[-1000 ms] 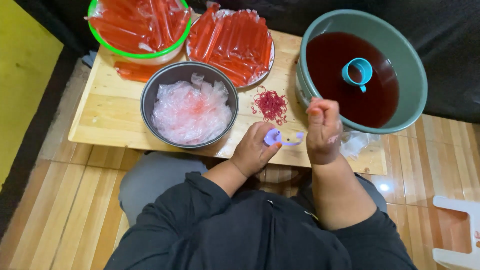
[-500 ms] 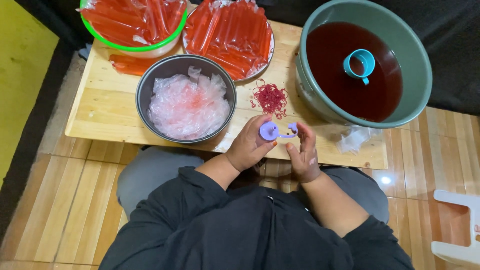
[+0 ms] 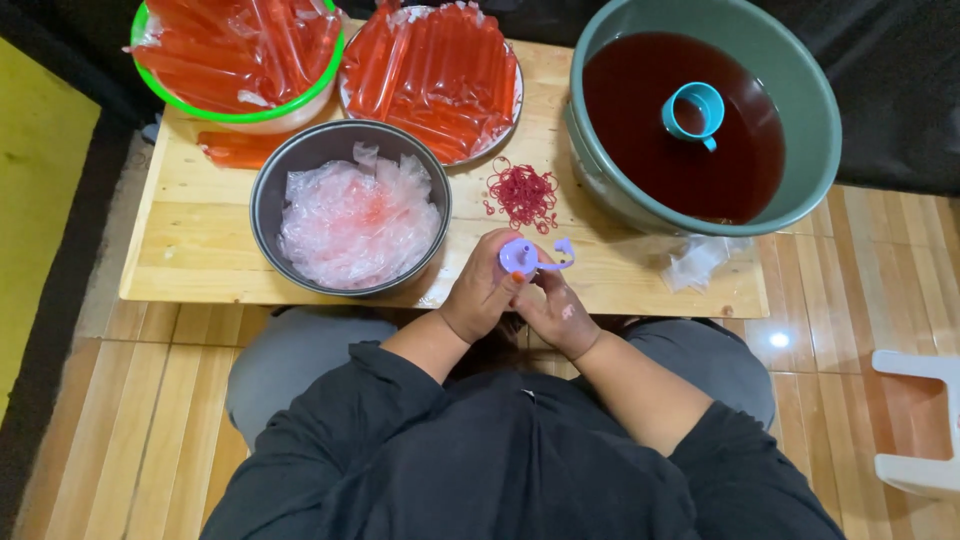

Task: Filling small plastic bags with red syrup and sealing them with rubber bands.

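Change first: right hand (image 3: 560, 315), a second ago lifted up by the basin, now lowered and tucked against left hand (image 3: 487, 295) at the near table (image 3: 200, 260) edge. Left fingers curled, pinching a purple funnel (image 3: 520, 255) upright at their tips. Right fingers bent and pressed together just under the funnel; whether pinching anything there, cannot tell.

Just left of the hands: steel bowl (image 3: 262, 200) heaped with empty clear bags (image 3: 350, 215), tinged pink. Just beyond the funnel: loose pile of red bands (image 3: 522, 192). Beyond and to the right: green basin (image 3: 820, 130) of dark red liquid, blue cup (image 3: 697, 108) floating in it. Far side, left: green-rimmed bowl (image 3: 330, 75) and plate (image 3: 430, 70), both stacked with filled red tubes. Right of the hands, under the basin's rim: a few more clear bags.
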